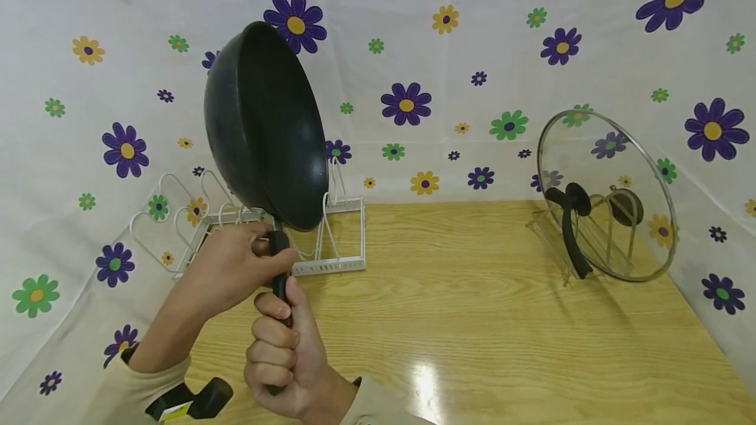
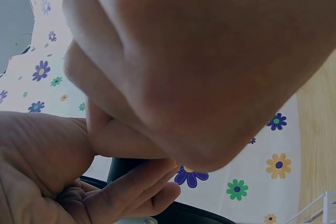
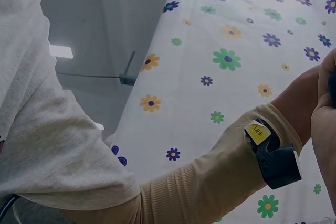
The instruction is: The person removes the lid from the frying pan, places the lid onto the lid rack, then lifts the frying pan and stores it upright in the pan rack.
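Note:
A deep black wok (image 1: 283, 130) stands tilted up in the head view, its dark inside turned to the right. My right hand (image 1: 289, 353) grips the lower part of its black handle (image 1: 280, 281), fingers wrapped round it. Higher up, close to the pan body, my left hand (image 1: 236, 264) holds the same handle between thumb and fingers. The left wrist view is mostly filled by a hand (image 2: 173, 66), with a sliver of the dark handle behind the fingers. In the right wrist view the left forearm (image 3: 220, 166) reaches across.
Behind the wok a white wire rack (image 1: 345, 266) stands on the wooden table (image 1: 461, 294). At the right, a glass lid (image 1: 661, 241) with a black handle leans upright in a small wire stand (image 1: 611, 241). Flowered cloth (image 1: 407, 38) surrounds the table.

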Demonstrator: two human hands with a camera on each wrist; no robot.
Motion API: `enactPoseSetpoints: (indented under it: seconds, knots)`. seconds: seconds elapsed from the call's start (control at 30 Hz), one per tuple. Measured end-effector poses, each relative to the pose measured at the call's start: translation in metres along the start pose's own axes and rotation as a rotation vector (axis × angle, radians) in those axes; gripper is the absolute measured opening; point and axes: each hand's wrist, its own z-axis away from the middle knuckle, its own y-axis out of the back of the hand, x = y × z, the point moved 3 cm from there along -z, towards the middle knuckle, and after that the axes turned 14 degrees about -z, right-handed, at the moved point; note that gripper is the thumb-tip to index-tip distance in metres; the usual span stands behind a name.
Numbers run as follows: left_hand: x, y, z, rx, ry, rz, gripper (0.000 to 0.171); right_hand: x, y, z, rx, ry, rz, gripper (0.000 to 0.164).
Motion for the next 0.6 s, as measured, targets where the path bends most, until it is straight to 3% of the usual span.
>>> enactPoseSetpoints:
  seconds: [0.6]
  knots:
    - [0.0031,-0.0024,-0.0048,-0.016,0.0,-0.043,0.029,-0.0005,-0.0023,0.001,-0.035,0.02,-0.07,0.04]
